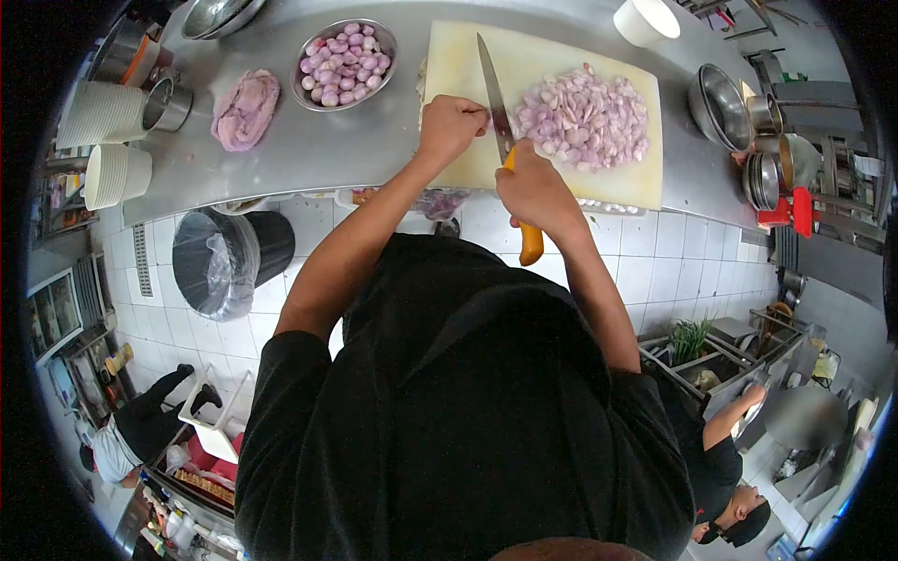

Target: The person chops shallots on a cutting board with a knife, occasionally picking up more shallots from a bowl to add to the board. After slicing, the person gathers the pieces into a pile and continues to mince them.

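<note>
Mid-slice: right hand [535,187] fisted round the knife [496,103] handle, left hand [452,126] fingers curled, pinning a shallot just left of the blade. Sliced shallots [587,117] piled right of the blade on the cutting board [524,65]. Next cut likely needs the fingertips kept tucked.

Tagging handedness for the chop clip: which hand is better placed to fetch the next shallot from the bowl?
Left, probably. The left hand rests on the cutting board nearest the bowl of shallots; the right hand grips the knife.

Knife [494,93] in right hand [535,192], over shallots [587,117]
</note>
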A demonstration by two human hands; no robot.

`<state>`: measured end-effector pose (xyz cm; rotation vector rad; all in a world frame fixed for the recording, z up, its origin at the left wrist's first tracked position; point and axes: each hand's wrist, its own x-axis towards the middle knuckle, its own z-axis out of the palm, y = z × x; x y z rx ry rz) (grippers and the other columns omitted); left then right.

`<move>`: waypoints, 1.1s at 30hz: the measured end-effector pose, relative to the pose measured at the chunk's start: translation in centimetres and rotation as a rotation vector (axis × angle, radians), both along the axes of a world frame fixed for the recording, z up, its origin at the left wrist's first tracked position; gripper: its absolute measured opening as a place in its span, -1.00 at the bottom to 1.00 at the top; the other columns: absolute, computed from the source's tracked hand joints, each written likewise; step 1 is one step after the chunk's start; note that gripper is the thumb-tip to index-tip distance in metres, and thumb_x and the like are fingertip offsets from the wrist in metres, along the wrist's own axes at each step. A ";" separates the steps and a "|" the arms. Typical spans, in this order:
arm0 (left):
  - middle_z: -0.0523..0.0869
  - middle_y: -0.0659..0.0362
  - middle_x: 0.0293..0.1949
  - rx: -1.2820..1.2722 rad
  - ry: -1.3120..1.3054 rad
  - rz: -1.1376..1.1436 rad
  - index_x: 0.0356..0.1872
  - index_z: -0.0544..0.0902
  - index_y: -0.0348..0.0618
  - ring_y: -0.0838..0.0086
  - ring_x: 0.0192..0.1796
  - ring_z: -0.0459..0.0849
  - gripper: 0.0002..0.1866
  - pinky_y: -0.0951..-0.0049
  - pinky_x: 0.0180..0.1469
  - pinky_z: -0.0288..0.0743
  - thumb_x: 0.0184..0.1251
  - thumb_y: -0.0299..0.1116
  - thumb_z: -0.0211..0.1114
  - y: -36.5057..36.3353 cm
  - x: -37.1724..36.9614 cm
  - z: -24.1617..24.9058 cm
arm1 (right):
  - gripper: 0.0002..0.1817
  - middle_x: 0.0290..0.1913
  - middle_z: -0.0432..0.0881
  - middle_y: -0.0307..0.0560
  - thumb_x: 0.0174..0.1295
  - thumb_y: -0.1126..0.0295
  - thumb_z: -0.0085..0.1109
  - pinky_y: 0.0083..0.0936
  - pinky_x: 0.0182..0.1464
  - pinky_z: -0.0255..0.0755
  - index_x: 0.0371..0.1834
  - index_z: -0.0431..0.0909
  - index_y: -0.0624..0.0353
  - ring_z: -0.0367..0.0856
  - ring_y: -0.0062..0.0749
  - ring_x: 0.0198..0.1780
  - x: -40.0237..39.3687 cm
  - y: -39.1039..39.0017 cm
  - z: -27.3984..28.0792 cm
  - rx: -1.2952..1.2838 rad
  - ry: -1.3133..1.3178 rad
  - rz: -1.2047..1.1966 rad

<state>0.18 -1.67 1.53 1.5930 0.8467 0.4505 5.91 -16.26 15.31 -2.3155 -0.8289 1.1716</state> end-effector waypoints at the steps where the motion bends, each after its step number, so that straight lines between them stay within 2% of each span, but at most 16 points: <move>1: 0.78 0.14 -0.55 0.000 -0.002 0.001 -0.40 0.82 -0.26 0.50 -0.48 0.75 -0.77 0.48 -0.26 0.63 0.16 -0.31 0.32 0.0 0.0 0.0 | -0.69 -0.40 0.64 0.25 0.35 0.41 -0.04 -0.23 -0.52 0.58 0.01 0.27 0.47 0.67 -0.13 -0.62 0.0 0.0 -0.3 0.005 -0.002 -0.002; 4: 0.78 0.15 -0.55 -0.015 -0.004 0.018 -0.40 0.82 -0.25 0.50 -0.47 0.75 -0.77 0.48 -0.25 0.63 0.16 -0.29 0.32 -0.1 0.0 0.0 | -0.69 -0.39 0.65 0.26 0.36 0.42 -0.04 -0.23 -0.53 0.57 0.00 0.26 0.47 0.67 -0.12 -0.62 -0.1 0.2 -0.8 0.001 -0.025 0.005; 7: 0.79 0.15 -0.55 0.002 0.047 -0.002 -0.39 0.83 -0.23 0.49 -0.46 0.76 -0.77 0.47 -0.25 0.63 0.17 -0.29 0.32 -0.2 -0.1 0.7 | -0.73 -0.47 0.65 0.39 0.21 0.52 -0.08 -0.14 -0.45 0.61 -0.09 0.30 0.52 0.70 0.02 -0.59 -0.2 0.4 -0.7 0.041 -0.054 0.012; 10: 0.79 0.15 -0.54 -0.002 0.054 -0.005 -0.38 0.83 -0.22 0.48 -0.45 0.76 -0.77 0.46 -0.24 0.64 0.17 -0.29 0.32 -0.1 -0.1 0.6 | -0.73 -0.49 0.65 0.36 0.21 0.52 -0.07 -0.14 -0.44 0.61 -0.10 0.30 0.52 0.70 0.02 -0.59 -0.2 0.4 -0.8 0.037 -0.055 0.017; 13: 0.79 0.14 -0.54 -0.006 0.040 -0.007 -0.37 0.83 -0.23 0.48 -0.45 0.77 -0.77 0.46 -0.23 0.64 0.17 -0.30 0.32 0.0 -0.1 0.3 | -0.69 -0.41 0.65 0.30 0.37 0.42 -0.03 -0.22 -0.54 0.58 0.01 0.25 0.48 0.67 -0.10 -0.62 0.1 0.4 -2.1 0.033 -0.059 0.039; 22: 0.79 0.09 -0.54 -0.042 0.020 0.024 -0.36 0.83 -0.27 0.44 -0.44 0.79 -0.77 0.43 -0.25 0.65 0.14 -0.32 0.33 -0.2 0.1 0.2 | -0.70 -0.46 0.64 0.29 0.38 0.42 -0.03 -0.21 -0.56 0.57 -0.01 0.23 0.48 0.68 -0.07 -0.62 -0.1 1.2 -2.8 0.049 -0.088 0.035; 25: 0.79 0.08 -0.53 -0.027 0.043 0.039 -0.35 0.83 -0.27 0.42 -0.44 0.79 -0.77 0.41 -0.25 0.66 0.13 -0.32 0.33 -0.2 -0.1 0.5 | -0.70 -0.47 0.64 0.26 0.36 0.43 -0.03 -0.20 -0.55 0.57 -0.01 0.24 0.48 0.68 -0.06 -0.62 0.9 1.2 -8.8 0.195 -0.295 0.125; 28: 0.79 0.07 -0.53 0.027 0.061 0.040 -0.36 0.83 -0.26 0.37 -0.45 0.79 -0.77 0.37 -0.26 0.66 0.12 -0.31 0.33 -0.3 0.1 1.0 | -0.68 -0.46 0.64 0.29 0.34 0.43 -0.01 -0.18 -0.54 0.57 -0.01 0.23 0.48 0.67 -0.05 -0.63 1.4 2.5 -9.7 0.226 -0.305 0.093; 29: 0.79 0.06 -0.53 0.046 0.069 0.033 -0.36 0.83 -0.25 0.34 -0.46 0.79 -0.77 0.36 -0.26 0.66 0.13 -0.31 0.33 -0.5 0.0 1.2 | -0.69 -0.44 0.64 0.30 0.34 0.42 0.00 -0.18 -0.55 0.56 -0.01 0.25 0.46 0.67 -0.03 -0.62 1.8 2.6 -9.7 0.219 -0.210 0.053; 31: 0.79 0.09 -0.51 0.104 0.102 -0.005 -0.30 0.82 -0.29 0.46 -0.47 0.76 -0.79 0.43 -0.31 0.62 0.18 -0.36 0.35 -0.6 0.4 0.8 | -0.70 -0.41 0.65 0.31 0.33 0.40 0.02 -0.17 -0.55 0.56 -0.02 0.28 0.41 0.68 -0.01 -0.60 2.9 2.9 -8.2 0.217 -0.034 -0.032; 33: 0.78 0.10 -0.51 0.258 0.112 -0.031 -0.26 0.82 -0.32 0.51 -0.48 0.73 -0.80 0.45 -0.34 0.59 0.22 -0.39 0.36 -0.4 0.7 0.5 | -0.71 -0.36 0.65 0.34 0.33 0.38 0.05 -0.17 -0.53 0.55 -0.03 0.32 0.37 0.70 0.04 -0.54 3.3 2.4 -7.1 0.256 -0.018 -0.072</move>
